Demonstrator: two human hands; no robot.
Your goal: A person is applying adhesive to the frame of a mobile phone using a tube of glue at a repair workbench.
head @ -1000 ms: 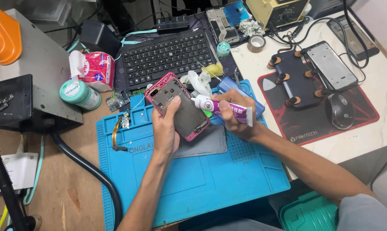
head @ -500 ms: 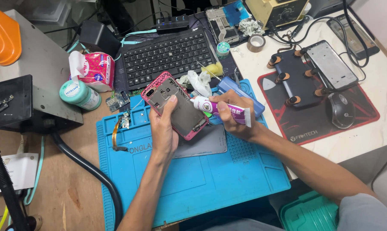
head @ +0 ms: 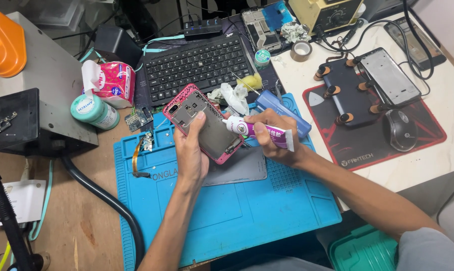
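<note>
The pink phone frame [head: 203,123], its open back facing up, lies tilted in the left hand [head: 191,150] above the blue work mat [head: 227,211]. The left fingers curl under the frame from below, and the thumb lies pressed along its inner face, tip near the middle of the exposed grey plate. The frame's upper end sticks out beyond the fingertips toward the black keyboard [head: 199,62]; its lower right corner sits just past the heel of the thumb.

The right hand [head: 272,138] pinches a small white and purple glue tube [head: 259,131], fingers wrapped close together around its body, thumb on top. The tube's white nozzle points left from the fingertips and meets the right edge of the frame, about midway along it.

Below both hands a grey panel [head: 242,168] rests on the mat. Beyond the right knuckles lies a blue tube-shaped case [head: 282,110], with crumpled white tissue [head: 234,96] beside it. Left of the left hand, a small circuit part with an orange flex cable [head: 139,153] lies on the mat. Further right sits a red and black mouse pad [head: 377,145] with a black mouse [head: 402,130].
</note>
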